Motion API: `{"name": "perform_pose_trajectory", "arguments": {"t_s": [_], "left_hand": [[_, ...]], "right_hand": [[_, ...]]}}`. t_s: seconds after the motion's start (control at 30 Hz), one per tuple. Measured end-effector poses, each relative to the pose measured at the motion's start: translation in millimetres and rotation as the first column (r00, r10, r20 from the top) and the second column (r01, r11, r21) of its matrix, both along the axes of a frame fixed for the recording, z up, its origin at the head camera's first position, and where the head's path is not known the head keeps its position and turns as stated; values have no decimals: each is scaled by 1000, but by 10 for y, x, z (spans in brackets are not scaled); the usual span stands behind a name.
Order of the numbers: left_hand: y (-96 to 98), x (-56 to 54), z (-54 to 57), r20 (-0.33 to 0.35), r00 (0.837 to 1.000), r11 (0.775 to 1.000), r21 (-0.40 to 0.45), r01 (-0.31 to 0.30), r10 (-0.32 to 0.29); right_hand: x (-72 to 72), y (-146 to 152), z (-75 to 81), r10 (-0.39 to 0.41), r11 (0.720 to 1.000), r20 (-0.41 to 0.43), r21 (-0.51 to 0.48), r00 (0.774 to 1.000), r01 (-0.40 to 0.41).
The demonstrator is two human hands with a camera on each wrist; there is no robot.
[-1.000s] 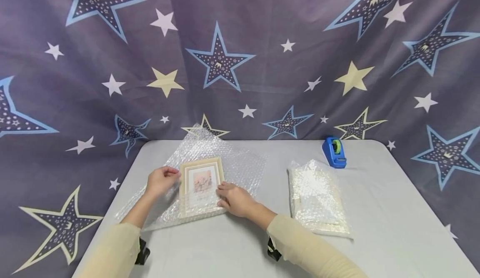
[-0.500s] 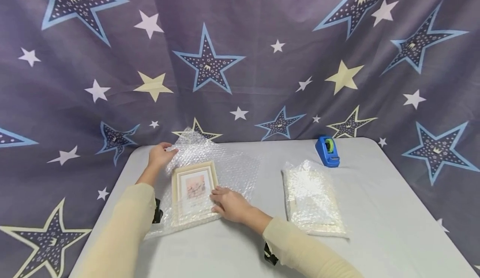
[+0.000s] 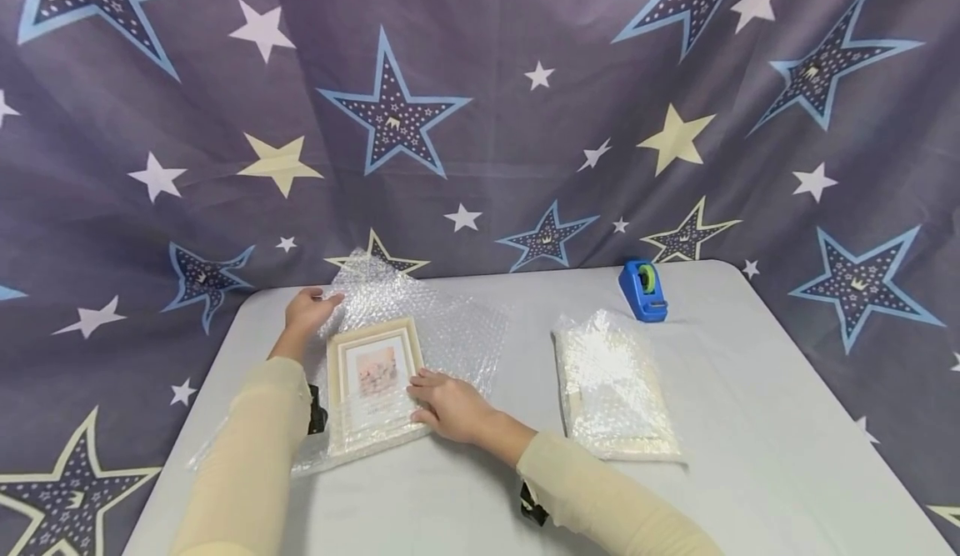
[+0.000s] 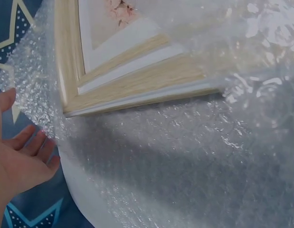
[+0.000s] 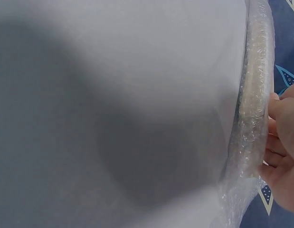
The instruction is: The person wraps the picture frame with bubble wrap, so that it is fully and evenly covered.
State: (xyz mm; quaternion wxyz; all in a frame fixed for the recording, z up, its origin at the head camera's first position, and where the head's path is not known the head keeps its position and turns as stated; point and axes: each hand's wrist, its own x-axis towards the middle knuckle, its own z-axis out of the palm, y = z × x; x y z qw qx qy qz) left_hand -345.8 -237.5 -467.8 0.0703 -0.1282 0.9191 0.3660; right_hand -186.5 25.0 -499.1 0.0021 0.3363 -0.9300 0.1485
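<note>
A pale wood picture frame (image 3: 336, 373) with a pink floral print lies face up on a sheet of bubble wrap (image 3: 468, 331). One flap of the wrap covers the frame's near part, and the far corner of the sheet sticks up toward the curtain. My left hand (image 3: 309, 313) is beyond the frame's far left corner, beside the sheet's left edge. Its fingers look relaxed and spread in the left wrist view, with nothing between them. Along the frame's right side, my right hand (image 3: 453, 406) rests its fingers on the wrapped edge.
A bubble-wrapped flat package (image 3: 618, 389) lies to the right on the white table (image 3: 750, 423). Behind it stands a blue tape dispenser (image 3: 643, 291) with green tape. A star-patterned curtain (image 3: 495, 147) hangs right behind the table's far edge.
My left hand has moved from the frame's left edge away to the far part of the wrap. The right hand has stayed on the frame's right side. The head view has shifted slightly rightward.
</note>
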Motion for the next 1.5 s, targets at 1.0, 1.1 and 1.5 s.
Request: {"name": "perform_pose_trajectory", "arguments": {"t_s": [1.0,1.1,1.5], "left_hand": [[359,371,622,-297,815,865,-247,437,-497],[374,512,648,-273,795,833,-302,464,-541],[440,1273,295,-309,766,787,-484,384,-564]], "right_hand": [[15,-66,36,-12,1000,24,6,1000,12],[-1,-65,38,-12,1000,21,10,1000,11],[25,-93,64,2,999,-25,38,1000,-1]]}}
